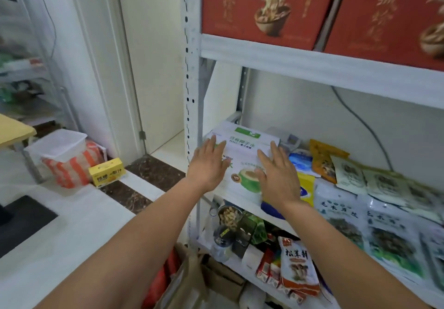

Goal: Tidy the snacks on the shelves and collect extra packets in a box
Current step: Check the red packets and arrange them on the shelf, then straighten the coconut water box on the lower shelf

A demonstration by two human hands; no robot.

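Observation:
A white coconut-water box (242,154) with green print lies at the left end of the middle shelf (276,215). My left hand (207,164) lies flat on the box's left side, fingers straight. Flat on its right side is my right hand (280,176), fingers also straight. To the right of the box, several snack packets (341,210) in white, green, yellow and orange lie spread over the shelf. More packets and a jar of peanuts (229,215) crowd the shelf below.
Two red noodle cartons (262,3) fill the top shelf. A brown paper bag (185,282) stands on the floor under my arms. At left on the floor are a yellow box (107,172), a clear plastic tub (60,144) on an orange striped bag, and a table corner (14,130).

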